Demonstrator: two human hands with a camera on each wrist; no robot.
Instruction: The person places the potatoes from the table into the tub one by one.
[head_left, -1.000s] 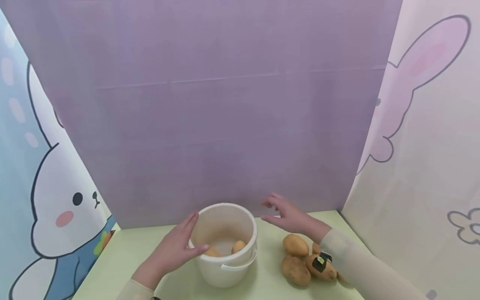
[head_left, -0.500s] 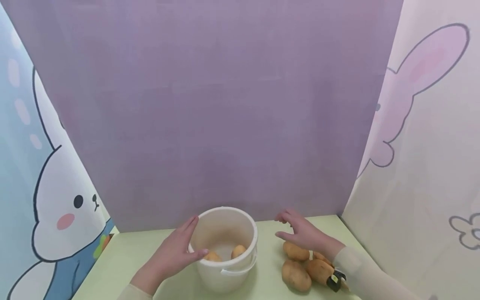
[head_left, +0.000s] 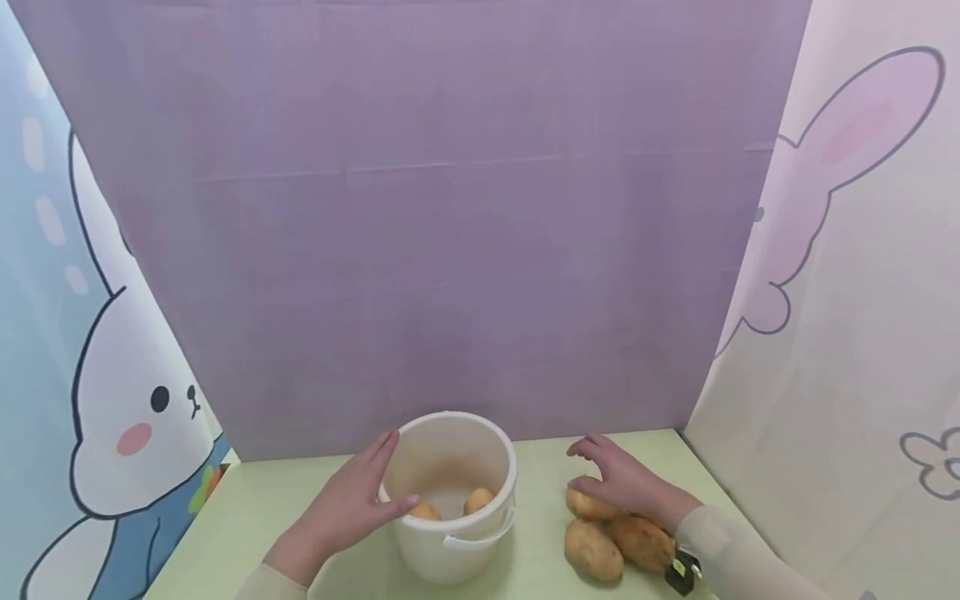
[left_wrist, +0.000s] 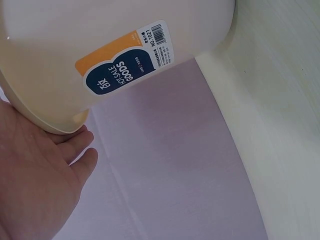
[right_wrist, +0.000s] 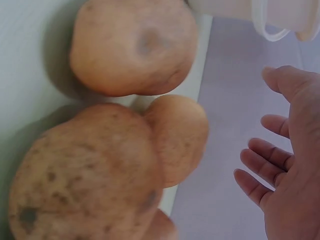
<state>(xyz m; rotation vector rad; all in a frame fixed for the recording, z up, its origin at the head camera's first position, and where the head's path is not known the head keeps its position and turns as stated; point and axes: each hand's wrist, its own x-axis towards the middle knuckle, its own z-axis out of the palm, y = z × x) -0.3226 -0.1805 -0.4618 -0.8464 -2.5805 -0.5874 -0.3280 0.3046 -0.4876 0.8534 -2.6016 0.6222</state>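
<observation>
A white bucket [head_left: 450, 542] stands upright on the table with its handle hanging down at the front. Inside it lie two potatoes [head_left: 478, 500], partly hidden by the near wall. My left hand [head_left: 348, 500] rests against the bucket's left rim, fingers fairly straight and thumb over the near edge; the left wrist view shows its fingers [left_wrist: 80, 150] at the rim. To the right of the bucket is a pile of several potatoes [head_left: 594, 550]. Over the pile's far side hovers my right hand [head_left: 626, 482], its fingers spread and slightly bent, holding nothing. The right wrist view shows potatoes [right_wrist: 135, 47] beside that hand.
The pale green table [head_left: 337, 575] ends at a purple backdrop [head_left: 465, 250]. Side panels with cartoon rabbits [head_left: 135, 400] stand left and right. A small black device [head_left: 682, 571] sits at my right wrist, and a label [left_wrist: 125, 57] is on the bucket.
My right hand has moved right and down, away from the bucket and over the potato pile. My left hand stays at the bucket's rim. The view has shifted slightly.
</observation>
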